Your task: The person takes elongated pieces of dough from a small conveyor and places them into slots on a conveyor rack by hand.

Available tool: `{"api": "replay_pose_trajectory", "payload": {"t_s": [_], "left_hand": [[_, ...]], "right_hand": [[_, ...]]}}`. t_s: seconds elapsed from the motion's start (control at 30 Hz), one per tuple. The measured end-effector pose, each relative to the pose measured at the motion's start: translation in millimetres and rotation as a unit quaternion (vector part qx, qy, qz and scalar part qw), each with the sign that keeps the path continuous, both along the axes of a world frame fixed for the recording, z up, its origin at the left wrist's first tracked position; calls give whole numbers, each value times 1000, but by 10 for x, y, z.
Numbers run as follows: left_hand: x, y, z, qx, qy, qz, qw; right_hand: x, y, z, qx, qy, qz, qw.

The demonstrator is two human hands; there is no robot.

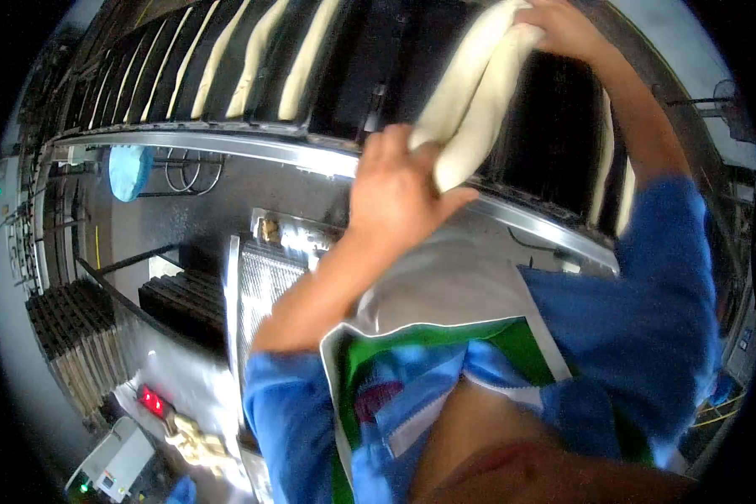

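Two long pale dough strips (479,92) lie side by side between my hands, slanting over the black baking pans. My left hand (395,181) is closed around their near ends, with its thumb pointing right. At the far ends, my right hand (563,29) grips both strips; part of its fingers is cut off by the top of the view. Dark pan troughs (353,76) show beneath and left of the held dough. Further left, several troughs each hold one long dough strip (307,63).
A metal rail (294,155) runs along the near side of the pans. Stacked black pans (76,344) stand at lower left, near a red lit display (151,401) and a pile of dough pieces (202,445). A blue round object (131,172) hangs below the rail.
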State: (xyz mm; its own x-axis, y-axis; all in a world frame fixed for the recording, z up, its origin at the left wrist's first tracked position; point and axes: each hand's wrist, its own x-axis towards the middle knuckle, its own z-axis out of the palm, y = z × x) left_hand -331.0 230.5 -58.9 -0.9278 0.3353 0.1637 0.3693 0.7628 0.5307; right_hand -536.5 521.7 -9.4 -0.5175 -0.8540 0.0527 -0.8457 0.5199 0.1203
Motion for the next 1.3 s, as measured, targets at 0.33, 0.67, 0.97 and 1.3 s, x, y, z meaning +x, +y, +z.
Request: {"api": "replay_pose_trajectory", "payload": {"t_s": [0.33, 0.67, 0.97, 1.3], "left_hand": [[-339, 152, -1112, -92, 67, -34, 993], [-397, 486, -1214, 87, 65, 51, 993], [-144, -268, -1519, 16, 59, 101, 993], [1798, -1565, -1923, -146, -14, 531, 835]], "right_hand": [[-245, 288, -1065, -67, 4, -88, 994], [-576, -273, -1118, -234, 67, -55, 968], [-601, -975, -1974, -18, -118, -52, 991], [-952, -2693, -1806, 128, -198, -10, 972]]}}
